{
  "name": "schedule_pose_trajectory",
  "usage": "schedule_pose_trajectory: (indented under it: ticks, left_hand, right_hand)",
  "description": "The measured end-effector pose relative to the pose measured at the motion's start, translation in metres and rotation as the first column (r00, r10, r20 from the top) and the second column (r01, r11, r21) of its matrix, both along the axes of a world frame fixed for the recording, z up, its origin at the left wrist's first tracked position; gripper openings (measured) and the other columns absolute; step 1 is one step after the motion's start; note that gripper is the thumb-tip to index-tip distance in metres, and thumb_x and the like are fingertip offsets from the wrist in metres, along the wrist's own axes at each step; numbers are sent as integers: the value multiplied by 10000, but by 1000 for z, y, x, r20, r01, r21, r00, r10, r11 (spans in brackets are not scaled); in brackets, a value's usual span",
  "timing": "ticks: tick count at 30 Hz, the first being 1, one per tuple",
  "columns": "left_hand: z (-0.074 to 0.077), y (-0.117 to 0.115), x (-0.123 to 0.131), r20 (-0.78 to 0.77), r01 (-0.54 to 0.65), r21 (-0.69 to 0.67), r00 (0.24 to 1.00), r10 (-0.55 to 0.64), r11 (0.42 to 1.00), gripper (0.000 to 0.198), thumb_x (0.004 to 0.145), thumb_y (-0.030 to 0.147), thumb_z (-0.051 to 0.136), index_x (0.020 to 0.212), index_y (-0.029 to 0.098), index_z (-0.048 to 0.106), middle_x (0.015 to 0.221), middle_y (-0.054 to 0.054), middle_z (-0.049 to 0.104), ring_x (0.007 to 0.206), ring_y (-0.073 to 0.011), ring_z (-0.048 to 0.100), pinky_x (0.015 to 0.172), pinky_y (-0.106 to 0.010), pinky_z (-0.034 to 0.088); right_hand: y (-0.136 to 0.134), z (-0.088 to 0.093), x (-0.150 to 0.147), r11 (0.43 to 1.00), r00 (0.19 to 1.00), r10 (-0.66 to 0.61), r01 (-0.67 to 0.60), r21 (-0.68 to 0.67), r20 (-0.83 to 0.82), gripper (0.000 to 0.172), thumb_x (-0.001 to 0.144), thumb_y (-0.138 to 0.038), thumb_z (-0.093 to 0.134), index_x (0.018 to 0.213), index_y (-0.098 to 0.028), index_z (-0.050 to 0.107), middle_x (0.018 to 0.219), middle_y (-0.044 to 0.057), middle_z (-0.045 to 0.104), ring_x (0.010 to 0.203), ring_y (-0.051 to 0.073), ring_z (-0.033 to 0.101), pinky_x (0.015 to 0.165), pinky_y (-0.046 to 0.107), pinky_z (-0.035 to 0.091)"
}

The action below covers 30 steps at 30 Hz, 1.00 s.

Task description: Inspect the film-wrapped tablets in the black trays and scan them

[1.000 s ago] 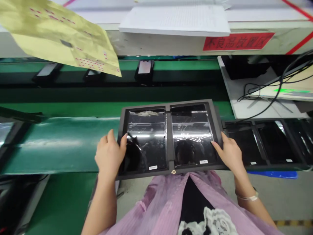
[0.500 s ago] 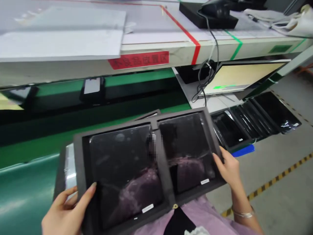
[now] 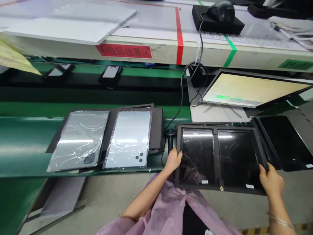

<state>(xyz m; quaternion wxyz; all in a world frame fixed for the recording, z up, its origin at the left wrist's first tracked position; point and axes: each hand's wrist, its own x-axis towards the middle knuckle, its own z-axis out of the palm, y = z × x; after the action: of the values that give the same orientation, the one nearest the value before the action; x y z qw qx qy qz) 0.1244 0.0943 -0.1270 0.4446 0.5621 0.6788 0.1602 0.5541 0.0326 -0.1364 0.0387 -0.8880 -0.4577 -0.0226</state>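
I hold a black two-slot tray (image 3: 216, 156) with both hands; two dark glossy screen panels lie in its slots. My left hand (image 3: 173, 160) grips its left edge, fingers curled over the rim. My right hand (image 3: 271, 181) grips the lower right corner. The tray sits level on top of other black trays (image 3: 281, 143) to the right. On the green conveyor belt (image 3: 22, 143) to the left lie two silver tablets (image 3: 129, 139) in clear film, backs up, on a dark tray.
A tilted monitor (image 3: 251, 88) with a pale screen stands behind the tray, cables running up to a mouse (image 3: 221, 9) on the upper shelf. A red label (image 3: 124, 51) marks the shelf front. A black scanner (image 3: 170, 135) stands beside my left hand. Phones rest on the far belt.
The tray was lifted from the belt, tilted, and carried right onto the stack of trays. Two silver tablets now show on the belt where it was. My view turned right.
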Motion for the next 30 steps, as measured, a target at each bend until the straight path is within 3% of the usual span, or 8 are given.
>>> schedule_pose_trajectory:
  ticks: [3, 9, 13, 15, 19, 23, 26, 30]
  left_hand:
    - [-19, 21, 13, -98, -92, -50, 991, 87, 994, 365, 951, 234, 352, 1195, -9, 473, 1115, -268, 631, 1086, -302, 613, 919, -382, 458]
    - [-43, 39, 34, -213, -194, -98, 962, 170, 976, 339, 974, 306, 385, 1196, 73, 491, 1064, -145, 662, 996, -220, 644, 897, -403, 490]
    - [-48, 41, 42, -258, -210, -96, 949, 179, 973, 346, 983, 301, 353, 1224, 80, 465, 1055, -137, 662, 986, -220, 647, 894, -410, 491]
    - [-46, 43, 43, -268, -196, -95, 949, 164, 976, 350, 984, 275, 325, 1214, 45, 455, 1066, -184, 657, 1010, -250, 644, 894, -419, 485]
    - [-29, 39, 33, -228, -104, -75, 970, 84, 992, 408, 970, 291, 330, 1190, -29, 456, 1057, -296, 637, 1016, -345, 640, 854, -439, 488]
    - [9, 3, -3, -121, 53, 46, 992, -47, 998, 322, 958, 217, 318, 1138, 104, 560, 1096, -185, 665, 1039, -256, 639, 907, -343, 475]
    - [36, -33, -53, -116, 57, 239, 993, -30, 969, 326, 946, 217, 317, 1137, 176, 577, 1143, -113, 655, 1080, -196, 608, 967, -309, 452]
    - [45, -62, -131, -348, 106, 540, 932, 107, 835, 337, 932, 291, 386, 1177, 170, 584, 1195, -155, 620, 1159, -265, 556, 1005, -441, 444]
  right_hand:
    - [43, -19, -12, 1000, 999, 20, -20, -10, -42, 585, 903, -421, 322, 1301, -35, 509, 994, 287, 656, 861, 428, 644, 653, 473, 464]
    - [102, -46, -15, 998, 991, 31, -38, -57, -127, 466, 894, -310, 371, 1222, -27, 543, 1013, 303, 636, 898, 429, 639, 649, 467, 461]
    - [109, -40, -19, 999, 984, 12, -20, -44, -180, 432, 869, -273, 397, 1172, -10, 557, 964, 309, 627, 933, 446, 619, 689, 506, 460]
    - [109, -29, -35, 999, 983, 27, -22, 29, -184, 472, 870, -248, 367, 1232, 25, 500, 1086, 356, 569, 1078, 480, 543, 787, 579, 428]
    - [105, -12, -124, 950, 923, 287, -240, 201, -255, 531, 881, -258, 348, 1333, 18, 376, 1365, 321, 398, 1328, 398, 320, 1028, 574, 293]
    - [91, -27, -264, 804, 640, 582, -546, 237, -501, 412, 875, -335, 413, 1227, -141, 503, 1104, 128, 661, 998, 237, 618, 889, 382, 483]
    - [90, -41, -344, 768, 556, 609, -590, 248, -565, 505, 833, -315, 476, 1278, -78, 459, 1206, 199, 610, 1109, 301, 566, 938, 445, 450]
    - [97, -40, -388, 813, 593, 554, -537, 226, -584, 625, 819, -252, 482, 1349, 38, 325, 1293, 303, 494, 1230, 376, 448, 1025, 530, 333]
